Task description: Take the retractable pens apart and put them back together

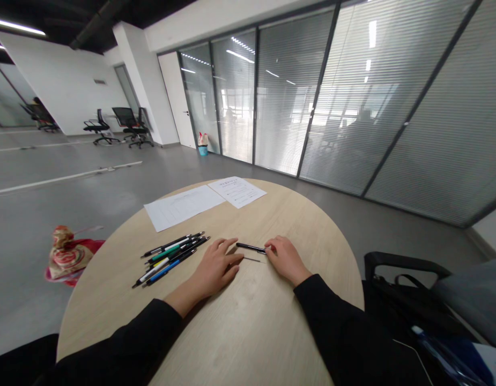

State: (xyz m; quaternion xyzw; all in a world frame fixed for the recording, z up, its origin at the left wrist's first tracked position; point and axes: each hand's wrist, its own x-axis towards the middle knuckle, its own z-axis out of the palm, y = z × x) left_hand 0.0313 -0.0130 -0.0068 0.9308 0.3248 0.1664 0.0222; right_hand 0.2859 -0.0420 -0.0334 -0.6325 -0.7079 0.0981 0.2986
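My right hand (287,259) has its fingertips closed on the right end of a black pen (250,246), which lies nearly level over the round table. Just below the pen, a thin dark rod like a pen refill (252,260) lies on the wood. My left hand (217,267) rests palm down to its left, fingers spread, one fingertip close to the rod's left end. Whether that fingertip touches the rod, I cannot tell. Left of this hand lies a pile of several pens (171,257) in black, white, green, yellow and blue.
Two printed sheets, a left one (183,206) and a right one (237,192), lie towards the far side of the round wooden table (304,214). A red and tan bag (68,257) is on the floor at left. A chair with a black bag (404,300) stands at right.
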